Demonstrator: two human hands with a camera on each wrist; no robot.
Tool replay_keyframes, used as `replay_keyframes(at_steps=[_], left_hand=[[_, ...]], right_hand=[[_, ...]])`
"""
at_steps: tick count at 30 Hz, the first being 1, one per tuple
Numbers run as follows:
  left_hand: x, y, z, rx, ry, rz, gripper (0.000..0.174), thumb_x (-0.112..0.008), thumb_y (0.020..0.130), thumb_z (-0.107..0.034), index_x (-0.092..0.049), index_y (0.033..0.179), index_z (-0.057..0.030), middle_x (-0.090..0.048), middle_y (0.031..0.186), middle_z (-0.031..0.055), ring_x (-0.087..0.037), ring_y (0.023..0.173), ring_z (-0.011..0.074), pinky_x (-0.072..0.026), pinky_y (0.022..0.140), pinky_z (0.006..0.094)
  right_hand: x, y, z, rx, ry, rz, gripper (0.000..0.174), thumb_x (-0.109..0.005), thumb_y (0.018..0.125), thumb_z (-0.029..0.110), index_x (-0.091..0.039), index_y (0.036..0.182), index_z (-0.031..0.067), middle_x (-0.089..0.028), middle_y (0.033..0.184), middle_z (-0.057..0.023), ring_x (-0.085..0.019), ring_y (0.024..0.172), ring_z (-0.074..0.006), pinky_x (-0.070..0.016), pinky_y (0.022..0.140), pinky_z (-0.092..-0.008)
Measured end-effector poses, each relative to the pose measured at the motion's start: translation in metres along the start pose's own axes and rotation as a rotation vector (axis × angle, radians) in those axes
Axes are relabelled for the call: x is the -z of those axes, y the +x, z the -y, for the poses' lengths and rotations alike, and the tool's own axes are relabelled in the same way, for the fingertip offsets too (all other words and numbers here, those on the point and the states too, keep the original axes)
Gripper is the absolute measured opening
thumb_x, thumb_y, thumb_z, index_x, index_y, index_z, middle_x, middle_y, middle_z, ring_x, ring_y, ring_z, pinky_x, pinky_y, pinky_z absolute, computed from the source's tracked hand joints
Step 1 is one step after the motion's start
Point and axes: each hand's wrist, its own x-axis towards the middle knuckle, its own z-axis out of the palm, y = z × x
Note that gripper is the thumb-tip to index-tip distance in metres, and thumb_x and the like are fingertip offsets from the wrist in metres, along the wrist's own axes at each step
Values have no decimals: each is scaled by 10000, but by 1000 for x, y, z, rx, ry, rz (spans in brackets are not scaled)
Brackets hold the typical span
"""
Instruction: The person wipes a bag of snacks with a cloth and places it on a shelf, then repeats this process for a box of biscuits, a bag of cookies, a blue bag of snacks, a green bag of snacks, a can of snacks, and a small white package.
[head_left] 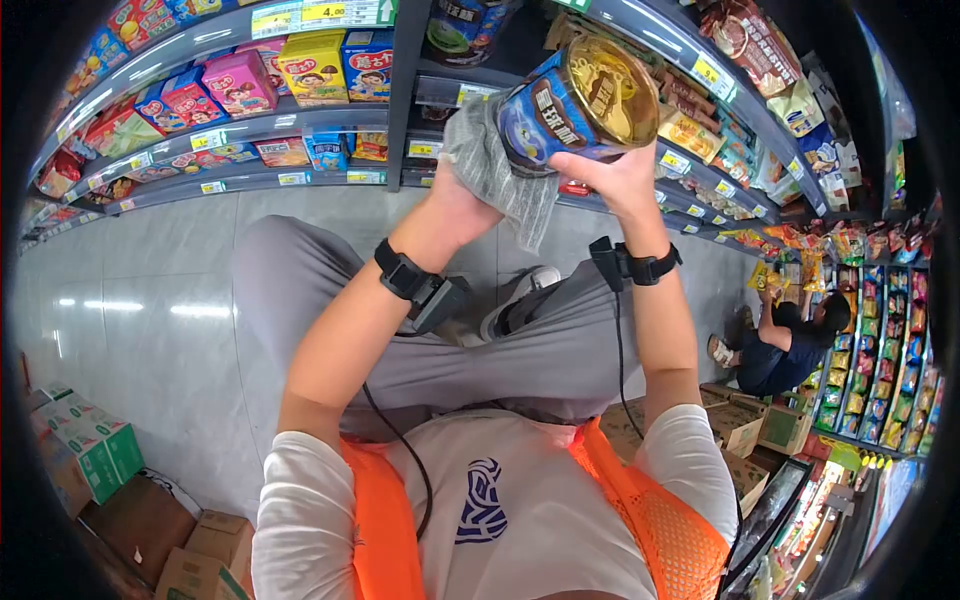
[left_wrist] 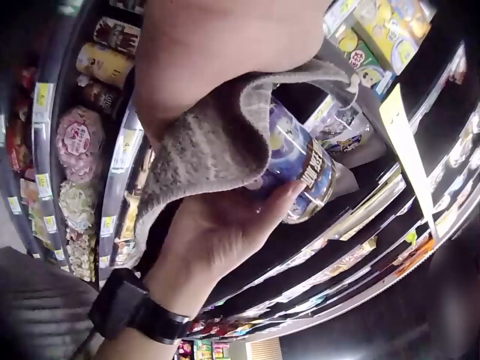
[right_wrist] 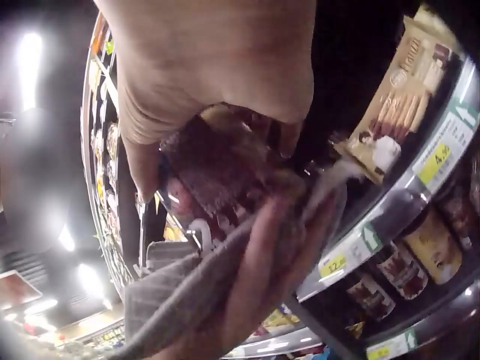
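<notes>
A round clear tub (head_left: pixel 545 115) with a blue printed label and golden contents is held up in front of the shelves, tilted. My right hand (head_left: pixel 622 185) grips it, thumb lying along its lower side. A grey striped cloth (head_left: pixel 490 160) is in my left hand (head_left: pixel 462 208), pressed to the left side of the tub. Part of the cloth hangs down below the tub. In the left wrist view the cloth (left_wrist: pixel 206 146) drapes from the left hand beside the tub (left_wrist: pixel 296 161). The right wrist view has left fingers (right_wrist: pixel 259 262) against the cloth; the tub is blurred there.
Shelves with snack boxes (head_left: pixel 235 82) stand ahead on the left, bagged snacks (head_left: pixel 690 135) on the right. Another blue tub (head_left: pixel 468 30) sits on the shelf above. Cardboard boxes (head_left: pixel 205 560) lie behind on the left. A person (head_left: pixel 795 335) crouches at the right-hand shelves.
</notes>
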Motion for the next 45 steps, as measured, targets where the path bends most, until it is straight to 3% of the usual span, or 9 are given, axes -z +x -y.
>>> replay_keyframes(at_steps=[3, 8, 15, 19, 21, 28, 32, 38, 45], left_hand=[[3, 3, -4, -26, -20, 49, 617, -392, 1057, -546, -498, 1459, -91, -589, 1423, 132, -581, 1294, 292, -474, 1108, 485], [7, 11, -2, -148, 106, -166, 654, -385, 1056, -596, -472, 1447, -79, -610, 1354, 123, -608, 1228, 273, -491, 1054, 454], [22, 17, -4, -101, 152, -235, 572, -427, 1073, -495, -501, 1395, -28, -641, 1308, 170, -650, 1178, 312, -514, 1046, 473], [27, 22, -18, -86, 92, -368, 525, -460, 1073, -439, -510, 1360, -2, -665, 1240, 177, -682, 1104, 336, -561, 972, 449], [20, 18, -22, -72, 117, -366, 460, -448, 1082, -409, -556, 1313, -27, -688, 1192, 125, -687, 1074, 254, -554, 945, 402], [15, 16, -18, -194, 340, -234, 410, -483, 1088, -347, -576, 1284, 1, -692, 1192, 111, -692, 1064, 203, -554, 930, 353], [15, 24, -17, -241, 390, -238, 373, -552, 1068, -331, -583, 1261, -13, -696, 1172, 90, -695, 1042, 189, -561, 916, 341], [22, 32, -17, -198, 438, -271, 356, -575, 1057, -308, -596, 1249, -9, -706, 1133, 91, -700, 1012, 181, -569, 898, 341], [27, 38, -10, -195, 420, -237, 345, -584, 1047, -277, -600, 1252, 0, -709, 1126, 92, -698, 1013, 177, -563, 883, 331]], right_hand=[[4, 17, 16, 52, 112, -20, 1172, -997, 608, 182, -287, 1527, 27, -506, 1432, -156, -546, 1300, -246, -450, 1114, -391], [9, 40, 38, 143, -510, 293, 981, -971, 635, 290, -488, 1462, 78, -591, 1318, -142, -588, 1239, -276, -458, 1073, -380], [19, 84, 18, 143, -590, 276, 767, -921, 702, 318, -611, 1351, 52, -663, 1240, -132, -623, 1182, -245, -464, 1050, -357], [18, 99, -8, 89, -434, 235, 733, -913, 728, 305, -621, 1319, -15, -671, 1266, -142, -623, 1188, -220, -464, 1055, -347], [16, 103, -11, 114, -385, 253, 716, -906, 749, 291, -614, 1312, -42, -666, 1276, -143, -637, 1161, -213, -479, 1040, -345], [4, 95, 2, -81, -32, 60, 538, -890, 785, 240, -674, 1204, -19, -725, 1107, -84, -680, 993, -145, -554, 857, -315], [23, 103, -21, -254, -136, 45, 485, -890, 785, 306, -738, 1116, -15, -744, 1046, -79, -676, 924, -113, -527, 840, -273], [34, 134, -36, -519, -726, 276, 563, -757, 870, 519, -763, 1154, 32, -760, 1086, -84, -677, 952, -112, -499, 882, -287], [36, 148, -42, -385, -561, 466, 721, -792, 792, 606, -725, 1188, 7, -733, 1082, -98, -645, 956, -160, -497, 907, -323]])
